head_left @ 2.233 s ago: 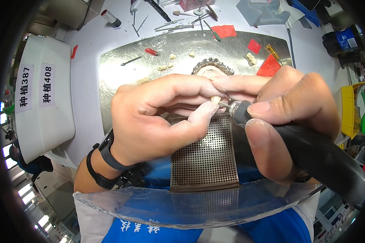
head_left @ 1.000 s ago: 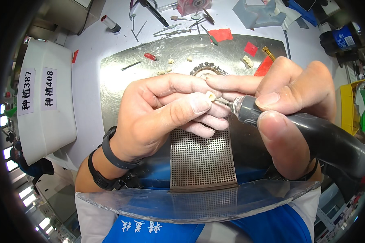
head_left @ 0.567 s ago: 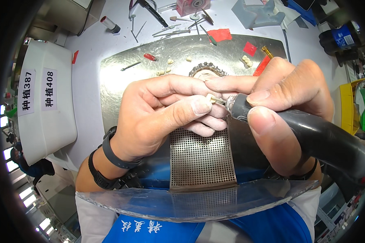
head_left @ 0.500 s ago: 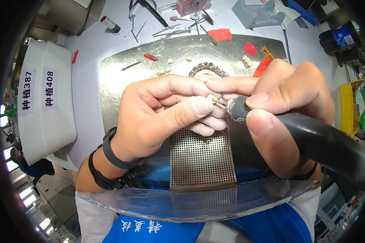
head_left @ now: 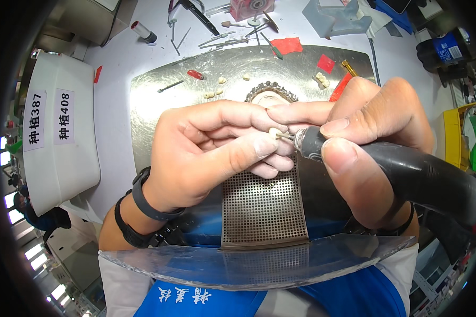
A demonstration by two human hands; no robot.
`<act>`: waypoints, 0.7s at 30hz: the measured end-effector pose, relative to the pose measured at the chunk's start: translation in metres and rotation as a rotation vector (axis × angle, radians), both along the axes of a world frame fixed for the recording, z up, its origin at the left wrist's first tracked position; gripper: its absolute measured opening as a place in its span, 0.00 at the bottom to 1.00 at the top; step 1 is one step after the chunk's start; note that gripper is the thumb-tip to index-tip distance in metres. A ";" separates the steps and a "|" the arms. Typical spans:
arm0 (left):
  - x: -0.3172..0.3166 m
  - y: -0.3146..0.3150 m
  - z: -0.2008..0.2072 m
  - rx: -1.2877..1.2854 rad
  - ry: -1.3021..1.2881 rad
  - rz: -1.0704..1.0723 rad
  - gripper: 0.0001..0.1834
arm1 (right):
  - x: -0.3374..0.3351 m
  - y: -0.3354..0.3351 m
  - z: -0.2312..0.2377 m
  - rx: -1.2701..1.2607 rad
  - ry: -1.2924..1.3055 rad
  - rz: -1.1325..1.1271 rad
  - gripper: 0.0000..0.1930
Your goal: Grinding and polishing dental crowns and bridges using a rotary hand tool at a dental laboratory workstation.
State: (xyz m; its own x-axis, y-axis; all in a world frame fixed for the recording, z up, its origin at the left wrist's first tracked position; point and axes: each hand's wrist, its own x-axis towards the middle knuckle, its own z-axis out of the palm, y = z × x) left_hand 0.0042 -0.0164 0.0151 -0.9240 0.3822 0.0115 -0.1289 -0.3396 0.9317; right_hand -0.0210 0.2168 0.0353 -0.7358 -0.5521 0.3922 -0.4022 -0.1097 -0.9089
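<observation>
Between the thumb and fingers of my left hand (head_left: 211,142) is a small cream dental crown (head_left: 274,131), partly covered by the fingertips. My right hand (head_left: 375,132) grips a black rotary handpiece (head_left: 407,164) like a pen. From its metal nose a thin bur (head_left: 285,136) points left and meets the crown, as far as I can see. My right forefinger rests against the left fingertips. Just beyond the hands stands a dental model (head_left: 271,95) with a dark, beaded rim. A perforated metal grille (head_left: 264,211) lies below them.
On the metal plate (head_left: 153,116) lie several cream tooth pieces (head_left: 322,80), a red piece (head_left: 195,74) and a loose bur (head_left: 170,86). More burs (head_left: 225,41) are scattered behind. A white bin (head_left: 63,158) stands left. A clear shield (head_left: 259,261) spans the near side.
The crown has tilted slightly in my left fingers and shifted a little to the left. The handpiece has moved slightly with it; both grips stay the same.
</observation>
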 end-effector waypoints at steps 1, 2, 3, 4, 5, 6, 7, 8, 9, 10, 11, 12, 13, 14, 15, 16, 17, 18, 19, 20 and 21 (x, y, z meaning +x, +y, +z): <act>-0.001 -0.001 0.001 0.033 -0.077 -0.033 0.11 | 0.000 0.001 -0.004 -0.017 0.024 -0.004 0.08; -0.002 -0.001 0.002 0.065 -0.154 -0.065 0.12 | 0.001 0.001 -0.006 -0.035 0.049 -0.008 0.09; -0.004 -0.002 0.001 0.066 -0.153 -0.068 0.12 | 0.004 -0.003 -0.006 -0.034 0.050 -0.011 0.09; -0.006 -0.003 -0.002 0.115 -0.177 -0.091 0.13 | 0.011 -0.011 -0.004 -0.162 -0.061 -0.071 0.09; -0.007 -0.003 -0.004 0.164 -0.201 -0.114 0.14 | 0.015 -0.015 -0.003 -0.289 -0.171 -0.131 0.10; -0.006 -0.003 -0.005 0.163 -0.197 -0.110 0.14 | 0.014 -0.015 -0.004 -0.291 -0.169 -0.126 0.10; -0.003 -0.002 -0.005 0.189 -0.206 -0.078 0.14 | 0.011 -0.015 -0.004 -0.311 -0.092 -0.107 0.13; -0.002 -0.002 -0.006 0.214 -0.215 -0.046 0.15 | 0.008 -0.015 -0.004 -0.331 -0.016 -0.087 0.16; -0.003 -0.002 -0.008 0.217 -0.214 -0.047 0.15 | 0.003 -0.012 -0.003 -0.328 -0.015 -0.088 0.16; -0.003 -0.002 -0.010 0.216 -0.198 -0.047 0.15 | -0.002 -0.007 0.001 -0.153 0.141 -0.088 0.19; -0.004 -0.002 -0.011 0.214 -0.181 -0.046 0.15 | -0.008 -0.004 0.003 0.024 0.296 -0.087 0.22; -0.004 -0.002 -0.011 0.213 -0.181 -0.046 0.15 | -0.014 -0.005 -0.006 -0.027 0.365 -0.078 0.20; -0.005 -0.003 -0.010 0.257 -0.187 -0.076 0.15 | -0.015 -0.012 -0.010 -0.083 0.392 -0.132 0.14; -0.005 -0.004 -0.010 0.303 -0.193 -0.105 0.15 | -0.013 -0.013 -0.012 -0.056 0.373 -0.169 0.12; -0.004 -0.003 -0.009 0.304 -0.193 -0.104 0.15 | -0.012 -0.014 -0.011 -0.029 0.354 -0.203 0.12; -0.003 -0.002 -0.007 0.288 -0.193 -0.100 0.15 | -0.012 -0.014 -0.010 -0.028 0.354 -0.202 0.12; -0.002 -0.001 -0.006 0.273 -0.193 -0.097 0.14 | -0.012 -0.014 -0.009 0.008 0.354 -0.215 0.11; -0.001 -0.001 -0.004 0.261 -0.197 -0.087 0.14 | -0.012 -0.015 -0.008 0.041 0.354 -0.225 0.11; -0.001 -0.001 -0.003 0.261 -0.198 -0.083 0.14 | -0.012 -0.015 -0.007 0.040 0.353 -0.222 0.11; -0.001 -0.002 -0.002 0.215 -0.174 -0.077 0.14 | -0.012 -0.015 -0.007 0.057 0.328 -0.217 0.10; -0.002 -0.002 -0.002 0.171 -0.150 -0.076 0.14 | -0.012 -0.014 -0.007 0.078 0.304 -0.218 0.10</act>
